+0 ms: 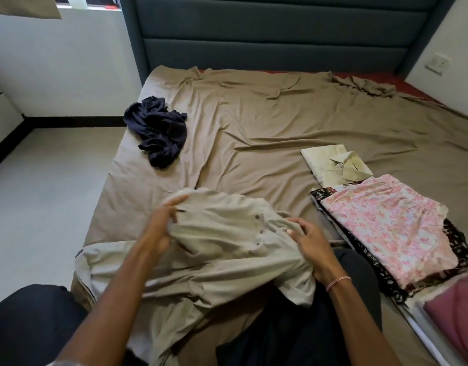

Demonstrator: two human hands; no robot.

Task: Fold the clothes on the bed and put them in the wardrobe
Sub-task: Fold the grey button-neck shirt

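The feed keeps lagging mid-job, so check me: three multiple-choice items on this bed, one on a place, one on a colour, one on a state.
1. Where does the navy garment lie?
A. near the bed's left edge
B. on the folded pile
C. on the floor

2. What colour is the folded cloth on the black patterned garment?
A. plain blue
B. pink floral
C. yellow

3. What state is the beige button shirt in?
A. folded flat
B. hanging up
C. unfolded, being handled

Answers: A, it lies crumpled by that edge; B, pink flowers cover it; C, it is rumpled, the left hand grips it and the right hand is on it.
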